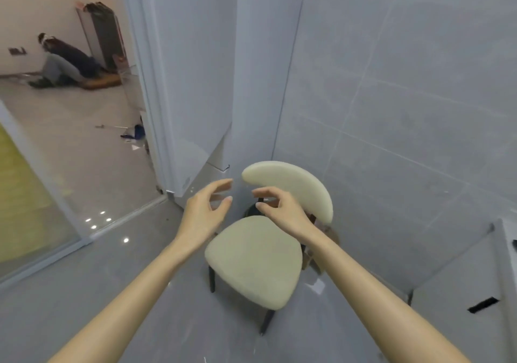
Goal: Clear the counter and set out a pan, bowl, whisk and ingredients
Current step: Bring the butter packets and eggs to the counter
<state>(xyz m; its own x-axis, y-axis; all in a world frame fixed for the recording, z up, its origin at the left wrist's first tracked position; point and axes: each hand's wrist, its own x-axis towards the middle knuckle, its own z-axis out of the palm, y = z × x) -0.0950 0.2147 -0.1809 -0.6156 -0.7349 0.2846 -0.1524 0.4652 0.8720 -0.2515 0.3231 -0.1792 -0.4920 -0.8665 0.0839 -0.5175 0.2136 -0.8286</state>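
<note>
No pan, bowl, whisk or ingredient is in view, and no counter top shows. My left hand [205, 211] and my right hand [282, 211] are both stretched out in front of me above a cream upholstered chair [254, 259]. Both hands have their fingers apart and curved, and neither holds anything. The left hand hovers left of the chair's curved backrest [296, 183]. The right hand is in front of the backrest, over the rear of the seat. Neither hand touches the chair.
The chair stands in a corner of grey tiled walls [391, 97]. A grey cabinet with a dark handle slot [482, 305] is at the right. A doorway at the left leads to another room where a person [67, 60] crouches on the floor.
</note>
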